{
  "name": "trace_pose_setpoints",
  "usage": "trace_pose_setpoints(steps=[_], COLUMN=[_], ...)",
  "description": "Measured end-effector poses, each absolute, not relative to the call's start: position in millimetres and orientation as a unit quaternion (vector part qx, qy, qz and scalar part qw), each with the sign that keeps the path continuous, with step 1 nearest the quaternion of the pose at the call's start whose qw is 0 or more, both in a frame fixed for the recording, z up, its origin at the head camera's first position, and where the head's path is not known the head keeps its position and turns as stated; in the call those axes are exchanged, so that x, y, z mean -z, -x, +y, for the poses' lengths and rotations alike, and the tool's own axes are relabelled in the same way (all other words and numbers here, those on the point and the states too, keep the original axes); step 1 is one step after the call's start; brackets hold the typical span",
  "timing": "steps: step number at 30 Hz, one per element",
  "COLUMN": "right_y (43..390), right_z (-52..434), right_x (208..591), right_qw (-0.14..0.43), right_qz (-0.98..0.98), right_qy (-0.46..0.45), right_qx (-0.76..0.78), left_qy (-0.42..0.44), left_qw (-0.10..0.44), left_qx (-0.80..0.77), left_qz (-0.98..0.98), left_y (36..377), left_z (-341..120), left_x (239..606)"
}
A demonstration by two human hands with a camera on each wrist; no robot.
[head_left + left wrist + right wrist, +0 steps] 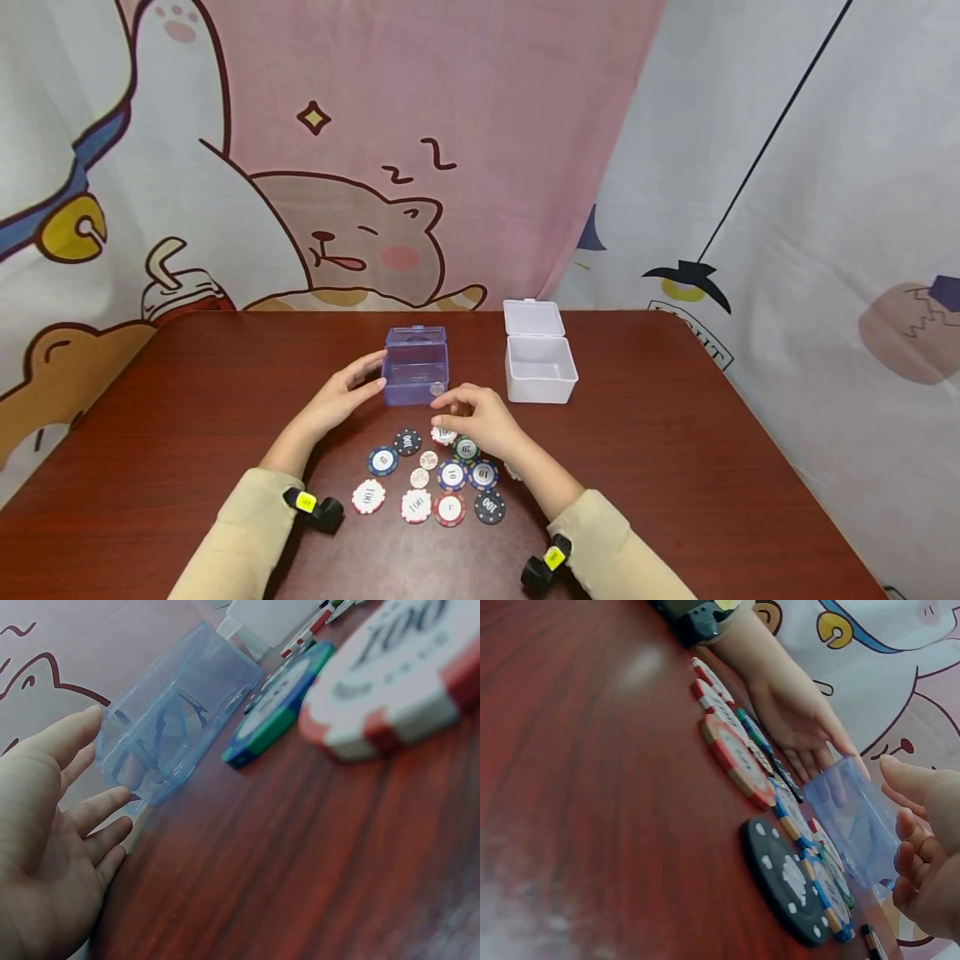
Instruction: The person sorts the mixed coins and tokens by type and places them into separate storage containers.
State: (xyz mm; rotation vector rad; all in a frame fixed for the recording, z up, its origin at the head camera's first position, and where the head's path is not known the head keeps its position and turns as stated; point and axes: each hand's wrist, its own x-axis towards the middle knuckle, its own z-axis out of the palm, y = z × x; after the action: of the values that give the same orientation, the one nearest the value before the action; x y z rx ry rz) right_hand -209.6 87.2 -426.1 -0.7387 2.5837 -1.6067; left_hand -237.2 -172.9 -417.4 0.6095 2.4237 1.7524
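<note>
A clear blue plastic box (417, 393) stands on the table with its lid raised at the back. My left hand (339, 402) rests its outstretched fingers along the box's left side. Beside the front right corner is my right hand (483, 421), its thumb and fingers loosely bent and apart, with nothing visible between them. A small round coin (437, 389) shows at that corner of the box. Poker chips lie flat in front of the box, among them a black 100 chip (407, 442), a blue-green chip (383, 461) and a green 20 chip (466, 449) below the right hand.
A white box (540, 390) with its lid up stands to the right. Two small coins (428, 460) lie among the chips. A red-edged white chip (368, 497) is nearest the left wrist. A patterned curtain (487, 100) hangs behind the brown table (645, 467).
</note>
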Motion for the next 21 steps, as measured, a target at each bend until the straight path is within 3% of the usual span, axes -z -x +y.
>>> trace_pose_setpoints(steps=[5, 21], right_y=[199, 195], right_z=[87, 85], right_x=[422, 441], right_qw=[0.034, 0.045], right_qz=[0.826, 0.850], right_qy=[0.261, 0.309], right_qx=[0.499, 0.424], left_qy=[-0.200, -0.202], left_qw=[0.043, 0.031], left_qx=[-0.573, -0.578], left_qz=[0.793, 0.790], left_y=[240, 257], left_z=[-173, -180], left_x=[422, 451])
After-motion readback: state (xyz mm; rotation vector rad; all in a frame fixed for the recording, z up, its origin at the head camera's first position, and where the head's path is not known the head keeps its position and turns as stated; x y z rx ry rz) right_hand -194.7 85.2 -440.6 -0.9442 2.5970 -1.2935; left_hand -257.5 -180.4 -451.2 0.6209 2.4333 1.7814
